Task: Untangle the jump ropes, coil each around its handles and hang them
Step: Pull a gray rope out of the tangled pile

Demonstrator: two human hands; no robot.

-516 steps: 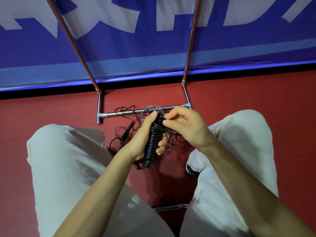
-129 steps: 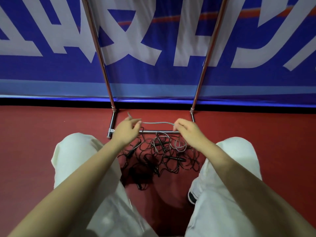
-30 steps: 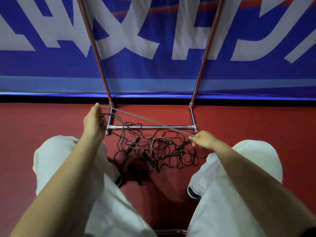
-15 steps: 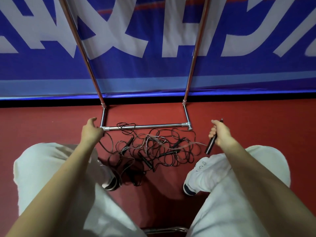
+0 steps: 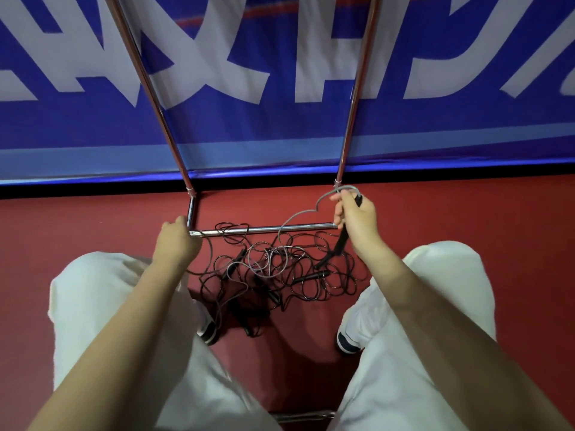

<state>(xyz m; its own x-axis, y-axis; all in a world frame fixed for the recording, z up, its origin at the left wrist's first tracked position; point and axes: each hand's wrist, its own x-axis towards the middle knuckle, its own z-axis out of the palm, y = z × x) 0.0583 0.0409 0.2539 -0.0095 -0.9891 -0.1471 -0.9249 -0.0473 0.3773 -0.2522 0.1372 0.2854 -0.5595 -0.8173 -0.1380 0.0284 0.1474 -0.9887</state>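
Chrome rack bar [image 5: 280, 228] crosses black rope tangle [image 5: 280, 272].

The right hand [image 5: 356, 213] lifted the black handle [image 5: 342, 241] toward 12 o'clock; the grey rope [image 5: 298, 214] now loops slack.

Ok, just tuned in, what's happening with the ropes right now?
A person is crouched over a tangled pile of jump ropes on the red floor, in front of a metal rack. The right hand grips a black handle with a grey rope looping from its top down into the pile. The left hand is down at the rack's bottom bar; what it holds cannot be made out. Most ropes remain knotted together, and none shows on the visible part of the rack.
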